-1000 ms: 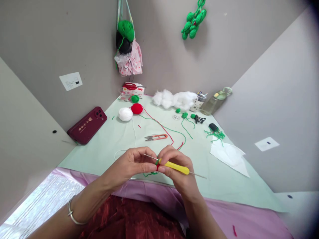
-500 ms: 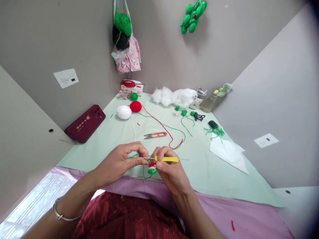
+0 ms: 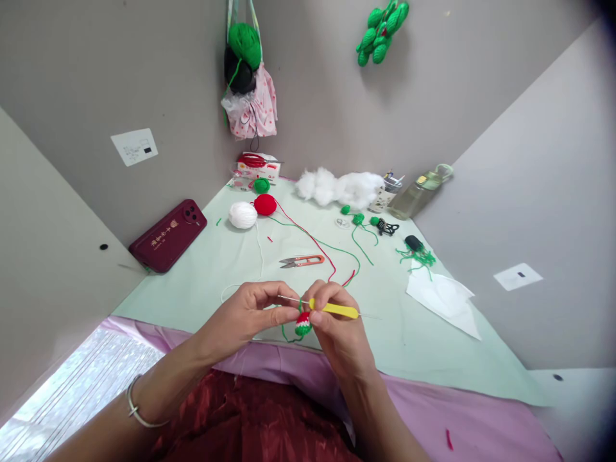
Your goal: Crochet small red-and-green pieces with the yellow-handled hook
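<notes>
Over the near edge of the pale green table mat (image 3: 226, 269), my right hand (image 3: 337, 333) is closed round a yellow-handled crochet hook (image 3: 334, 310), its metal tip pointing left. A small red, white and green crocheted piece (image 3: 303, 325) hangs just under the hook, against my right fingers. My left hand (image 3: 250, 314) is pinched beside it, fingertips on the green yarn (image 3: 287, 333) at the hook's tip. A silver bangle (image 3: 137, 410) circles my left wrist.
Orange thread snips (image 3: 302, 260) lie beyond my hands. Farther back sit a white yarn ball (image 3: 242, 215), a red yarn ball (image 3: 265, 205), white stuffing (image 3: 341, 187), a water bottle (image 3: 416, 192) and a dark red phone (image 3: 168, 235). White paper (image 3: 445, 298) lies at right.
The hook has swung from slanting down to the right to nearly level. The small crocheted piece dropped into view below it. Both hands stayed together at the near edge.
</notes>
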Demonstrator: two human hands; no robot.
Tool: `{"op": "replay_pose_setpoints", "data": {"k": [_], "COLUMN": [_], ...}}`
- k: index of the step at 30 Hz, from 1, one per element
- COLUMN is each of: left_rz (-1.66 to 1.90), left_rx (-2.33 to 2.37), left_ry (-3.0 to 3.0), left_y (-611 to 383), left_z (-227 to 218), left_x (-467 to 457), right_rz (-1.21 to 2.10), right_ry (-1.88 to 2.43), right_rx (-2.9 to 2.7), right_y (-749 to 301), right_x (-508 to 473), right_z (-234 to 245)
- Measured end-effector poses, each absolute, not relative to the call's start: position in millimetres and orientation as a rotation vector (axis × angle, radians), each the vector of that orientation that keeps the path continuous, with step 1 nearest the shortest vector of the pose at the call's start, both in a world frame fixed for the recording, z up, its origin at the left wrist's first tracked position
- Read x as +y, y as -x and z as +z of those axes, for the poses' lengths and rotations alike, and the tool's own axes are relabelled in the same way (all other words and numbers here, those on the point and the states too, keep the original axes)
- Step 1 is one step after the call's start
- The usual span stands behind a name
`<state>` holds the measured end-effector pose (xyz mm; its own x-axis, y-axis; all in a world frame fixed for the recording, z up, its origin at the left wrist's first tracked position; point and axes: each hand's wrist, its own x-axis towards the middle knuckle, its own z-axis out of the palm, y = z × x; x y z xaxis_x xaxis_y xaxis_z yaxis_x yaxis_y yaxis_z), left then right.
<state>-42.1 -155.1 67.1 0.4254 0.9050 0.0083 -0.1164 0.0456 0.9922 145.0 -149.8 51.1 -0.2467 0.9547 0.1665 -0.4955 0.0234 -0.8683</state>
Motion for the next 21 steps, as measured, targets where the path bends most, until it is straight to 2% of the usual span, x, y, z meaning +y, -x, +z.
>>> {"op": "replay_pose_setpoints", "data": {"k": [8, 17, 21], "left_rz": [1.097, 1.014, 1.08], "left_rx": [1.088, 0.634, 0.672], "left_ry": [-1.59, -0.725, -0.735], "left_y": [48.9, 26.1, 22.5], "left_z": [74.1, 64.3, 65.1], "left_x": [-156.2, -161.3, -160.1], "right_rz": [1.694, 1.611, 1.639], "right_ry": [0.596, 0.621, 0.604], "right_rx": [-0.915, -0.947, -0.917], "right_y": [-143.0, -141.2, -141.4], "right_x": [-148.0, -147.7, -146.5], "right_z": [43.7, 42.8, 40.6]}}
